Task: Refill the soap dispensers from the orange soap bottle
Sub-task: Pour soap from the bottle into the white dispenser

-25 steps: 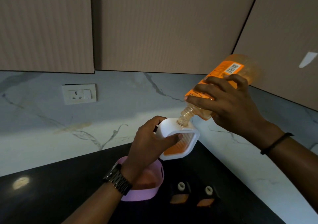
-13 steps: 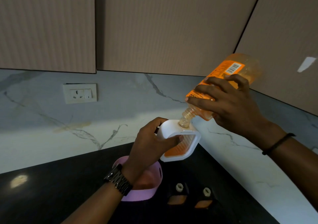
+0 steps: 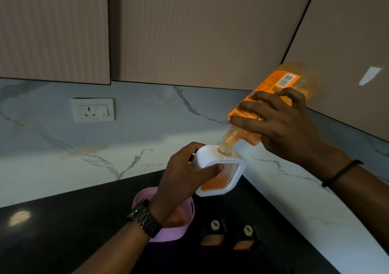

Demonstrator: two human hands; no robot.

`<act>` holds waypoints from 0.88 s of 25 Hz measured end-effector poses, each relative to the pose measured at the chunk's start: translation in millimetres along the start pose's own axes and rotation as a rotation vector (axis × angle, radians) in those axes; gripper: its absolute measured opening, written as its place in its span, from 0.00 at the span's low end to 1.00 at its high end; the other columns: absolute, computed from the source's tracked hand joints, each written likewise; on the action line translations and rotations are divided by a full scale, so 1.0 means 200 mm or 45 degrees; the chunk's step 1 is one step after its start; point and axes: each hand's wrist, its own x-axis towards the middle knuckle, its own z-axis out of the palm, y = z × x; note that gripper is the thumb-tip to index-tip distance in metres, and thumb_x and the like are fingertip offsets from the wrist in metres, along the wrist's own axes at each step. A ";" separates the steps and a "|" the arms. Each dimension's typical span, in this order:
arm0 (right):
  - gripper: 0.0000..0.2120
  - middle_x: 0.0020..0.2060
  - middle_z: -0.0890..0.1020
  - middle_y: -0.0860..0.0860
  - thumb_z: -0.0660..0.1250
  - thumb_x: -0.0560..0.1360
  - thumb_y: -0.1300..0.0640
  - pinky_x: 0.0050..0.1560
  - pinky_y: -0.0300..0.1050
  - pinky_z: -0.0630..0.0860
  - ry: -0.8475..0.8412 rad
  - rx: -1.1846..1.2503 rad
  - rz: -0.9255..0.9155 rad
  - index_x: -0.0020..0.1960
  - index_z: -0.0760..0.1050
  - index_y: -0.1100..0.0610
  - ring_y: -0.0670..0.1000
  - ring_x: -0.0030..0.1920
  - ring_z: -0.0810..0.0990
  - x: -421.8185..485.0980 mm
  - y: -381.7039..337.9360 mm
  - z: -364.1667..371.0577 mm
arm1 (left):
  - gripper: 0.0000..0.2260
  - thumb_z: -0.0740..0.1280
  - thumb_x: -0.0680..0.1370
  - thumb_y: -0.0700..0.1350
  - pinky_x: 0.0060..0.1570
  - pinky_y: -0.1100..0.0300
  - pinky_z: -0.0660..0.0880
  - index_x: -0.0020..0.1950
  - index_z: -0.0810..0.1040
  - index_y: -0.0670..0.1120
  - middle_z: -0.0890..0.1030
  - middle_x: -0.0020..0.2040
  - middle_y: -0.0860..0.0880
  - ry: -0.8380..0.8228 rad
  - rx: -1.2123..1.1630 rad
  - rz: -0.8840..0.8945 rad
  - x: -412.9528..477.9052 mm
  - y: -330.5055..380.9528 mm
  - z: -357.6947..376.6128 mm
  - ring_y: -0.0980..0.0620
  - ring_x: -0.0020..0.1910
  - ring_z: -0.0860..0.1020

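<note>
My right hand (image 3: 282, 124) grips the orange soap bottle (image 3: 280, 88), tipped steeply with its open neck down in the top opening of a white soap dispenser (image 3: 210, 158). My left hand (image 3: 185, 174) holds that dispenser in the air above the counter, thumb across its clear window, through which orange soap shows in the lower part. Two dark dispensers (image 3: 212, 234) (image 3: 245, 240) with open white necks and orange soap stand on the black counter below.
A pink container (image 3: 179, 231) sits on the black counter (image 3: 63, 231) under my left wrist. Marble backsplash meets in a corner behind, with a white wall socket (image 3: 92, 110) at the left. Beige cabinets hang overhead.
The view has shifted slightly. Both hands keep the same hold, and the bottle's neck stays in the white dispenser's opening.
</note>
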 end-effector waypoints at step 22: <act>0.38 0.60 0.76 0.45 0.67 0.66 0.38 0.51 0.48 0.73 -0.789 0.600 0.980 0.73 0.60 0.43 0.50 0.56 0.76 -0.54 -0.55 0.17 | 0.27 0.71 0.72 0.62 0.59 0.58 0.70 0.68 0.72 0.54 0.77 0.64 0.55 -0.154 0.907 0.192 -0.11 -0.19 0.28 0.53 0.62 0.75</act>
